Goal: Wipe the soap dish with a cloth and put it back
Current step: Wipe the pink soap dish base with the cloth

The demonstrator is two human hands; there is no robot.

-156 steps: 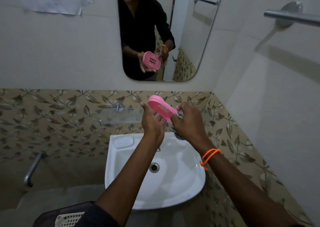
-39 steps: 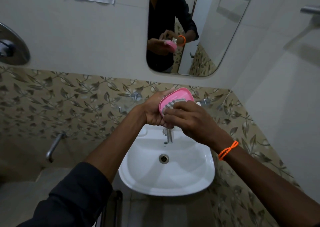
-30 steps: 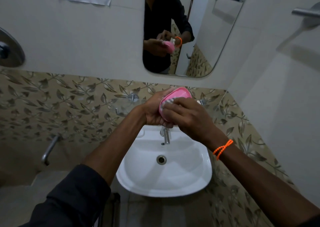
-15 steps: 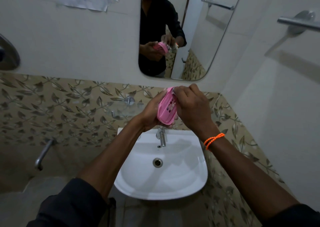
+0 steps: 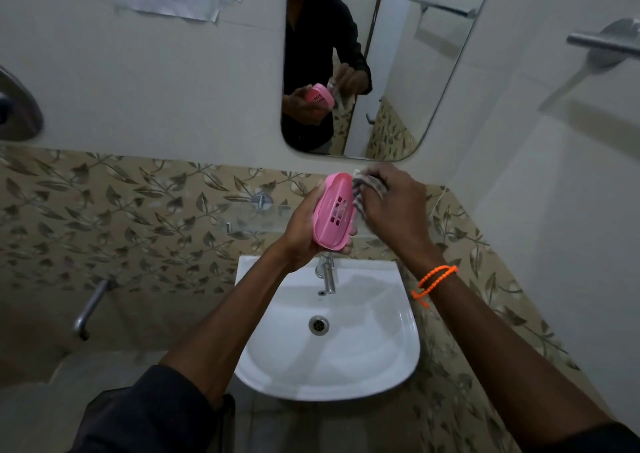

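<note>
At frame centre, above the sink, our left hand grips the pink soap dish on edge while our right hand clutches the cloth against its rim.

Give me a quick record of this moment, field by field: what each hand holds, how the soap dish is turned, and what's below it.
left hand: grips the pink soap dish
right hand: holds a bunched cloth against the dish's right edge
dish orientation: on edge, slotted underside toward the camera
below: white sink with a metal tap
dish put back: not yet
right wrist: orange bracelet
</note>
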